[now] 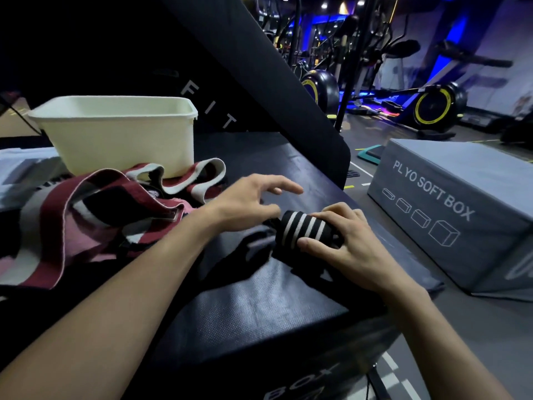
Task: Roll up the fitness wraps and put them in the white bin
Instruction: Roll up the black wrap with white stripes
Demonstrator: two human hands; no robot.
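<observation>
Resting on the dark padded table (pixel 259 310) just right of the pile of loose wraps (pixel 95 209), a rolled black wrap (pixel 305 229) with white stripes is clasped by the right hand (pixel 343 241), thumb below and fingers curled over its far end. Its loose tail trails toward the pile, dark against the dark top and hard to follow. The left hand (pixel 248 203) hovers between the pile and the roll with its grip released, fingers spread and relaxed, thumb close to the roll's near end; whether it touches is unclear. Behind the pile stands the white bin (pixel 121 134), upright, its inside out of sight. Further right of the roll sits a grey foam box (pixel 450 215) marked "PLYO SOFT BOX".
</observation>
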